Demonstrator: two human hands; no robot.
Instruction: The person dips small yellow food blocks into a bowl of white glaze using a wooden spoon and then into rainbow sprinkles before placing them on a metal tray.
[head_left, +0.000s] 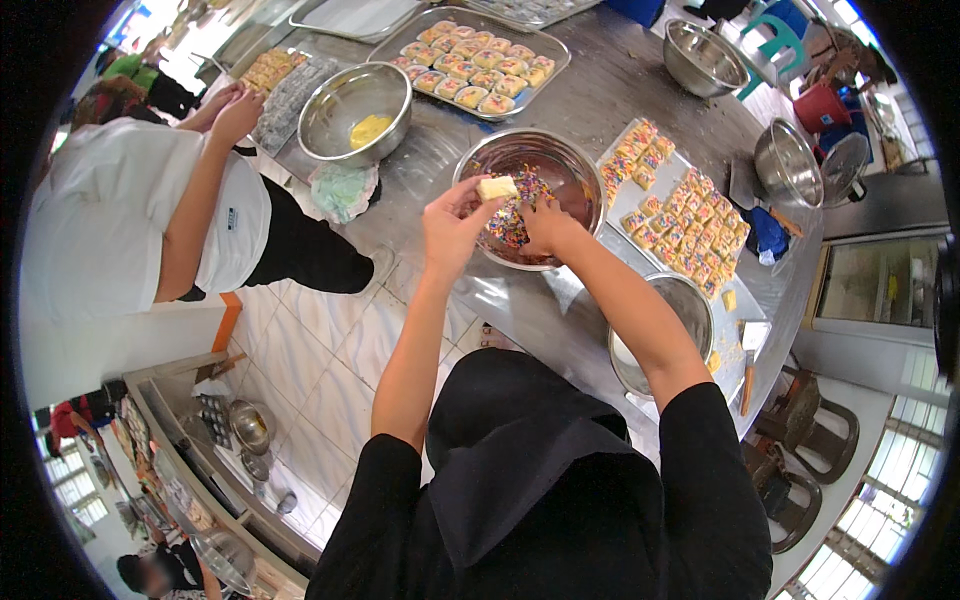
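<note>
Between the thumb and fingers of my left hand (453, 225) is a small pale yellow cake piece (497, 187), raised over a steel mixing bowl (589, 195). My right hand (551, 229) reaches into that bowl, its fingertips down in multicoloured sprinkles (510, 225); whether it holds any I cannot tell. Right of the bowl, a tray (611, 206) carries many sprinkle-topped cake pieces (690, 225). Under my right forearm stands another steel bowl (701, 307) with white contents. Beyond the sprinkle bowl, a metal tray (559, 56) holds rows of sprinkled cakes in paper liners.
A steel bowl with yellow contents (370, 131) and a pale green cloth (343, 191) lie at the left table edge, near a co-worker in a white shirt (142, 217). A wooden-handled scraper (748, 375) lies at right. More steel bowls (787, 161) stand at the far right edge.
</note>
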